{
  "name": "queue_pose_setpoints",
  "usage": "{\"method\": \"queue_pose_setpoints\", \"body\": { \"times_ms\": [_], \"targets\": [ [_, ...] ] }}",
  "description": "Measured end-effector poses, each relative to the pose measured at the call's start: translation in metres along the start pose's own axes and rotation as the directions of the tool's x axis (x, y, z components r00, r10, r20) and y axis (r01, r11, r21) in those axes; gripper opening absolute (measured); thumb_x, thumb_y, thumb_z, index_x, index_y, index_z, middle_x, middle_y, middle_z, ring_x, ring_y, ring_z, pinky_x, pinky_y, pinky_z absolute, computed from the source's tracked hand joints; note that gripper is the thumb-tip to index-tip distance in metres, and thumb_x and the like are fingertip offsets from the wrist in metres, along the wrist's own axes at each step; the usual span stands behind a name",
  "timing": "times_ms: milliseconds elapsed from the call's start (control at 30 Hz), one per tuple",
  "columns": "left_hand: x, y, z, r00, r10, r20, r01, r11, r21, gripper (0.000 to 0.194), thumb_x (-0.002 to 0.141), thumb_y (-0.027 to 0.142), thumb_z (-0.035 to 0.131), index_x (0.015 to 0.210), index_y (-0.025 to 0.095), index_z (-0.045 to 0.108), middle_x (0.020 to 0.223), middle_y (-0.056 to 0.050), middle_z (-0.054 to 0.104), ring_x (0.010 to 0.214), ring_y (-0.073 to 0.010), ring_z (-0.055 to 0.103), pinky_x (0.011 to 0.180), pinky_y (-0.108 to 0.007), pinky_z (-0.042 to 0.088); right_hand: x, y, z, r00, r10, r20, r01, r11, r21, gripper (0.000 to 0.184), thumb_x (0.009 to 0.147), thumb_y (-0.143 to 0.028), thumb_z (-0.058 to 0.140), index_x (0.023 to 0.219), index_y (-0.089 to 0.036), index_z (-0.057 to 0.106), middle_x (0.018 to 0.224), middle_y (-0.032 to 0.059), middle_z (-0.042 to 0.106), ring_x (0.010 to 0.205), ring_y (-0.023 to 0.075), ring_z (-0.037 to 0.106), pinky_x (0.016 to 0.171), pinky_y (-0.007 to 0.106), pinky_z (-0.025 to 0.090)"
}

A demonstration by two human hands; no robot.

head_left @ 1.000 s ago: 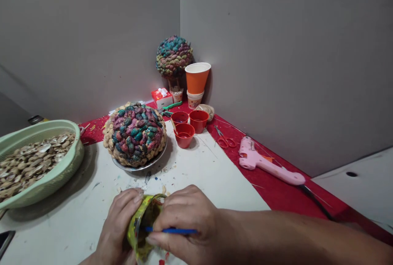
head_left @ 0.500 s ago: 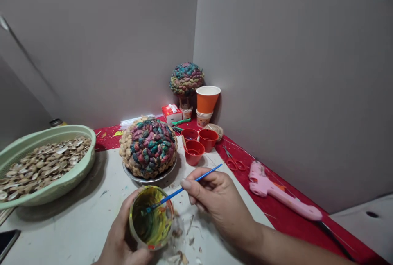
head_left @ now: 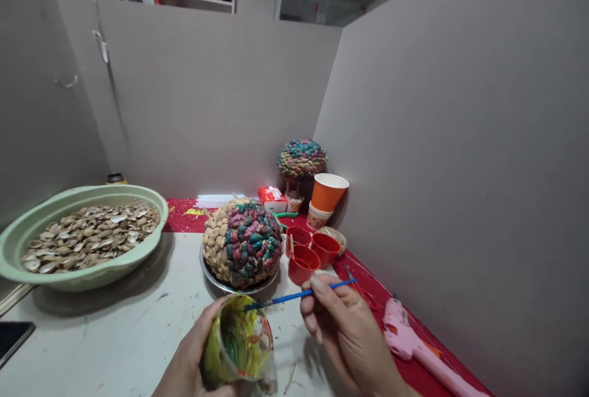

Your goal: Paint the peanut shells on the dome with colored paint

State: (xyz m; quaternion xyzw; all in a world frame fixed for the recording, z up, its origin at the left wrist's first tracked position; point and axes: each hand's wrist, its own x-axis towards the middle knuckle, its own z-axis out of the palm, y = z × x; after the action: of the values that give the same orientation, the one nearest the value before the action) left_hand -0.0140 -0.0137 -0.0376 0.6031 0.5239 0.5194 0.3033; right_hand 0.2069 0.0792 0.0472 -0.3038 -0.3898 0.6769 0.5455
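Okay: phone (head_left: 16, 342), far left; then green basket (head_left: 151, 237) of shells. Left hand (head_left: 191, 348) wrapped round a paint-smeared cup (head_left: 243, 342), tilted, front centre. Cup probably light, thin-walled, would dent if squeezed; wet paint could be slick, so grip low outside. Behind it, knobbly ball (head_left: 243, 243), part painted, on metal dish (head_left: 211, 277); likely light, rough, lumps may snap off, better lifted by dish. Blue brush (head_left: 294, 295) has its tip at the cup's mouth, contact unclear; light, stiff handle, best pinched mid-length. Right hand (head_left: 343, 323) pinches it there, well apart from left. Red cups (head_left: 304, 265) behind; pink glue gun (head_left: 400, 329) far right.
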Motion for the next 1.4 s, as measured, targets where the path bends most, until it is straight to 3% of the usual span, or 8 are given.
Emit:
{"method": "queue_pose_setpoints", "body": {
  "times_ms": [133, 367, 633, 833, 1067, 1200, 1300, 1400],
  "targets": [
    [0.001, -0.003, -0.001, 0.998, 0.020, 0.062, -0.021, 1.000, 0.017, 0.086, 0.067, 0.018, 0.079, 0.147, 0.026, 0.051, 0.144, -0.009, 0.065, 0.129, -0.0303, 0.065, 0.110, -0.038, 0.052, -0.002, 0.001, 0.000, 0.995, -0.099, 0.023, 0.100, 0.994, -0.033, 0.036, 0.063, -0.045, 0.097, 0.077, -0.017, 0.078, 0.062, 0.0047, 0.074, 0.048, 0.0116, 0.065, 0.041, 0.016, 0.048],
    [0.000, -0.007, 0.004, 0.990, 0.005, 0.138, -0.006, 1.000, 0.006, 0.088, 0.071, 0.031, 0.083, 0.151, 0.026, 0.046, 0.149, -0.012, 0.059, 0.137, -0.0340, 0.057, 0.117, -0.044, 0.045, -0.005, 0.009, -0.006, 0.954, -0.299, 0.030, 0.300, 0.940, -0.162, 0.028, 0.065, -0.038, 0.096, 0.078, -0.020, 0.080, 0.067, 0.0082, 0.078, 0.053, 0.0175, 0.072, 0.045, 0.021, 0.056],
    [-0.001, -0.012, 0.003, 0.983, -0.014, 0.182, 0.014, 1.000, 0.002, 0.092, 0.070, 0.031, 0.083, 0.153, 0.027, 0.043, 0.153, -0.011, 0.056, 0.140, -0.0339, 0.055, 0.118, -0.045, 0.044, -0.003, 0.019, -0.027, 0.789, -0.597, 0.145, 0.605, 0.715, -0.349, 0.008, 0.089, -0.030, 0.079, 0.089, -0.022, 0.076, 0.081, 0.0057, 0.080, 0.063, 0.0179, 0.076, 0.054, 0.024, 0.063],
    [0.000, -0.005, 0.006, 0.977, -0.027, 0.213, 0.024, 1.000, 0.019, 0.091, 0.069, 0.029, 0.084, 0.150, 0.027, 0.043, 0.154, -0.011, 0.056, 0.138, -0.0308, 0.057, 0.117, -0.040, 0.045, -0.001, 0.021, -0.025, 0.696, -0.641, 0.325, 0.707, 0.531, -0.467, 0.009, 0.095, -0.027, 0.071, 0.101, -0.024, 0.078, 0.076, 0.0046, 0.081, 0.060, 0.0161, 0.075, 0.057, 0.023, 0.064],
    [0.006, 0.009, 0.005, 0.972, -0.027, 0.232, 0.019, 0.999, 0.036, 0.088, 0.062, 0.020, 0.078, 0.145, 0.025, 0.048, 0.146, -0.009, 0.062, 0.128, -0.0291, 0.063, 0.111, -0.038, 0.050, -0.008, 0.021, -0.011, 0.611, -0.654, 0.447, 0.775, 0.378, -0.507, 0.014, 0.098, -0.021, 0.066, 0.105, -0.026, 0.076, 0.090, 0.0039, 0.082, 0.072, 0.0174, 0.079, 0.061, 0.023, 0.066],
    [0.007, 0.027, 0.001, 0.974, 0.027, 0.225, -0.018, 0.999, -0.041, 0.070, 0.063, 0.019, 0.073, 0.130, 0.026, 0.057, 0.125, -0.003, 0.071, 0.108, -0.0231, 0.069, 0.098, -0.032, 0.055, -0.009, 0.018, -0.001, 0.513, -0.633, 0.580, 0.834, 0.209, -0.510, 0.021, 0.096, -0.013, 0.063, 0.110, -0.024, 0.074, 0.097, 0.0051, 0.082, 0.083, 0.0194, 0.081, 0.069, 0.026, 0.068],
    [0.006, 0.035, -0.001, 0.977, 0.060, 0.206, -0.047, 0.997, -0.064, 0.050, 0.066, 0.022, 0.072, 0.114, 0.025, 0.061, 0.112, -0.001, 0.071, 0.096, -0.0201, 0.069, 0.088, -0.029, 0.056, -0.006, 0.012, 0.011, 0.397, -0.587, 0.705, 0.872, 0.000, -0.490, 0.025, 0.093, -0.008, 0.065, 0.112, -0.022, 0.073, 0.101, 0.0074, 0.082, 0.090, 0.0216, 0.081, 0.080, 0.031, 0.068],
    [0.007, 0.032, -0.001, 0.976, 0.083, 0.203, -0.073, 0.996, -0.055, 0.050, 0.064, 0.023, 0.073, 0.113, 0.024, 0.061, 0.114, -0.002, 0.071, 0.098, -0.0209, 0.067, 0.090, -0.030, 0.055, -0.003, 0.006, 0.023, 0.283, -0.529, 0.800, 0.892, -0.160, -0.422, 0.028, 0.091, -0.005, 0.063, 0.115, -0.019, 0.071, 0.102, 0.0099, 0.082, 0.091, 0.0219, 0.081, 0.085, 0.032, 0.068]
  ]
}}
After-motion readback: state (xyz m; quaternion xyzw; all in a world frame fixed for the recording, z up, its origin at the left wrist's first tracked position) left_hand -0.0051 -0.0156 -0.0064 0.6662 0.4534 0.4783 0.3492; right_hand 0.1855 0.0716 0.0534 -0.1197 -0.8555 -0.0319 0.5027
